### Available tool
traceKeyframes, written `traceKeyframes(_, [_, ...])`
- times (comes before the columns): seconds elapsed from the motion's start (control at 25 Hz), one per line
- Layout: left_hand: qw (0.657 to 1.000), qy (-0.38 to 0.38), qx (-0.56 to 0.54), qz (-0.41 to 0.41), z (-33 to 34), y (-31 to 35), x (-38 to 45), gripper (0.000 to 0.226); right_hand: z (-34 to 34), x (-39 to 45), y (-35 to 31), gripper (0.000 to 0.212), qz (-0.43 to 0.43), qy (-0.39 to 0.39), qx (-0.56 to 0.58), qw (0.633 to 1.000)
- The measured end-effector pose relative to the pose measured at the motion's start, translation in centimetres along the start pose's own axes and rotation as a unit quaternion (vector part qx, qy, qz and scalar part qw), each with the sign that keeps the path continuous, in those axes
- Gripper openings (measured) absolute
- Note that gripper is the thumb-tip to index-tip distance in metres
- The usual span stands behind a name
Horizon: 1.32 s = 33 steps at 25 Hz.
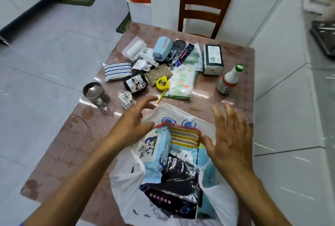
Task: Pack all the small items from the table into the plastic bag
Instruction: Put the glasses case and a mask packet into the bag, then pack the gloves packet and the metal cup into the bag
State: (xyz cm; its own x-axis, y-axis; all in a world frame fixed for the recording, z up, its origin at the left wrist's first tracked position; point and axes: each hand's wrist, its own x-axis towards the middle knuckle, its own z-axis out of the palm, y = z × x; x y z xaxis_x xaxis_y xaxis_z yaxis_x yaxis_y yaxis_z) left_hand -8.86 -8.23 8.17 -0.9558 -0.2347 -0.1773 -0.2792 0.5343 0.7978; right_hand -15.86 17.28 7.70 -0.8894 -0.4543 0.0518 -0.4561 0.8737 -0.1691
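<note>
Head view: I start from my fingers. The fingers of my left hand (134,118) are spread and relaxed at the left lip of the plastic bag (126,187), holding nothing that I can see. The fingers of my right hand (230,135) are also straight and apart, over the right lip; the thumb lies next to a yellow striped pouch (184,136) at the bag's mouth, but I cannot tell if it touches.

The bag stands open in the lower centre of the frame, on the near part of the desk (72,144). It is thin and soft, so I judge it will collapse if nobody keeps the mouth open. It holds already a blue wipes pack (155,146) and dark packets (181,176), and looks about half full.

The remaining items lie in the middle and upper centre of the frame. The steel cup (95,93) and the bottle with green cap (229,79) are stiff and probably heavier; I would take them around the body and put them upright. The cotton swab jar (126,98) is near my left hand, small and maybe slippery. The tape measure (162,82), the striped sponge (117,70), the tissue pack (213,59) and the green-white packet (182,85) look light and easy to pinch.

The items overlap one another, so pulling one may drag its neighbour. A wooden chair (204,4) stands behind the desk and does not block me.
</note>
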Motion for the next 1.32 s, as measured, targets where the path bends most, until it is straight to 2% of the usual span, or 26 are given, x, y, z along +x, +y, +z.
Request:
traceKeyframes(0.04, [0.999, 0.018, 0.045, -0.023, 0.5, 0.0, 0.0, 0.046, 0.3, 0.9, 1.6, 0.060, 0.053, -0.059, -0.019, 0.997])
traceKeyframes(0.12, [0.993, 0.059, 0.105, -0.016, 1.1, 0.3, 0.4, 0.016, 0.7, 1.7, 3.3, 0.029, 0.103, -0.159, 0.061, 0.980])
traceKeyframes(0.16, [0.991, 0.084, 0.104, -0.011, 0.9, 0.7, 0.5, 0.012, 0.6, 2.1, 3.5, 0.019, 0.095, -0.147, 0.133, 0.976])
traceKeyframes(0.24, [0.988, 0.126, 0.087, -0.012, 0.0, 0.7, 0.7, 0.012, -0.4, 3.6, 3.6, 0.015, 0.080, -0.067, 0.196, 0.975])
traceKeyframes(0.28, [0.988, 0.127, 0.082, -0.012, -0.7, 0.6, 0.5, 0.009, -0.8, 4.4, 3.7, 0.014, 0.066, -0.063, 0.185, 0.978])
traceKeyframes(0.32, [0.991, 0.104, 0.085, -0.012, -1.2, 0.5, 0.5, 0.007, -1.1, 5.4, 3.7, 0.013, 0.052, -0.101, 0.155, 0.981])
traceKeyframes(0.4, [0.994, 0.035, 0.101, -0.014, -1.3, 0.0, 0.3, 0.005, -1.4, 6.9, 4.2, 0.012, 0.029, -0.243, 0.093, 0.965])
traceKeyframes(0.48, [0.992, 0.011, 0.122, -0.011, -1.4, 0.0, 0.9, 0.008, -2.7, 9.3, 4.2, 0.013, 0.021, -0.302, 0.168, 0.938])
traceKeyframes(0.56, [0.991, 0.000, 0.133, 0.013, -1.5, 0.5, 2.2, 0.012, -4.0, 12.2, 3.6, 0.018, 0.031, -0.267, 0.330, 0.905])
traceKeyframes(0.64, [0.986, -0.038, 0.156, 0.043, -1.4, 1.2, 3.9, 0.020, -2.7, 16.0, 3.1, 0.024, 0.090, -0.221, 0.428, 0.872])
traceKeyframes(0.72, [0.977, -0.062, 0.192, 0.065, -0.9, 1.6, 5.7, 0.024, 1.9, 19.5, 2.4, 0.025, 0.153, -0.217, 0.394, 0.880])
traceKeyframes(0.8, [0.974, -0.065, 0.201, 0.083, -0.3, 1.4, 7.0, 0.021, 8.2, 22.1, 2.0, 0.026, 0.195, -0.257, 0.305, 0.896])
traceKeyframes(0.84, [0.973, -0.063, 0.202, 0.092, -0.2, 1.0, 7.3, 0.020, 11.4, 23.0, 1.9, 0.031, 0.212, -0.270, 0.295, 0.892])
traceKeyframes(0.92, [0.971, -0.058, 0.208, 0.101, -0.2, 0.3, 7.5, 0.022, 16.2, 24.4, 1.8, 0.045, 0.241, -0.250, 0.320, 0.881])
traceKeyframes(1.0, [0.972, -0.055, 0.203, 0.101, -0.5, -0.2, 7.4, 0.029, 18.0, 25.1, 1.3, 0.044, 0.254, -0.214, 0.359, 0.873])
traceKeyframes(1.04, [0.973, -0.053, 0.202, 0.102, -0.6, -0.4, 7.3, 0.031, 18.1, 25.2, 1.0, 0.037, 0.263, -0.197, 0.400, 0.855])
traceKeyframes(1.16, [0.974, -0.044, 0.200, 0.094, -0.6, -0.4, 7.3, 0.029, 15.0, 24.0, 1.0, 0.017, 0.298, -0.159, 0.560, 0.757])
traceKeyframes(1.32, [0.980, -0.041, 0.181, 0.070, -0.2, 0.6, 8.0, 0.024, 4.9, 18.5, 3.0, 0.010, 0.293, -0.076, 0.616, 0.727])
